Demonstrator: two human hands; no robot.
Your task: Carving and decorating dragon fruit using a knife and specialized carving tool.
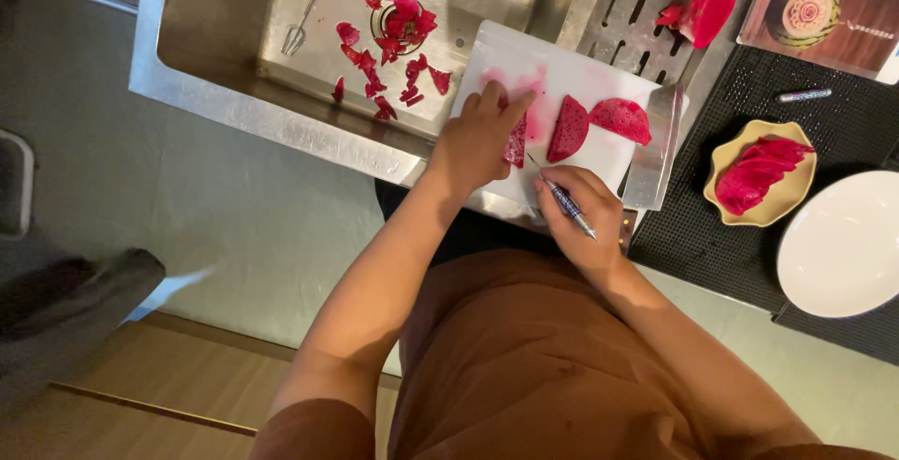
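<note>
I count three red fruit pieces on one white board (581, 71): a slice (515, 146) under my left hand (478, 141), a wedge (567, 128) and a half (621, 119). My right hand (576, 212) holds one thin knife (567, 202). One cleaver (655, 146), one yellow dish (726, 155), one white plate (843, 244), one pen (803, 96), one sink (215, 20) with many peel scraps (389, 38).
</note>
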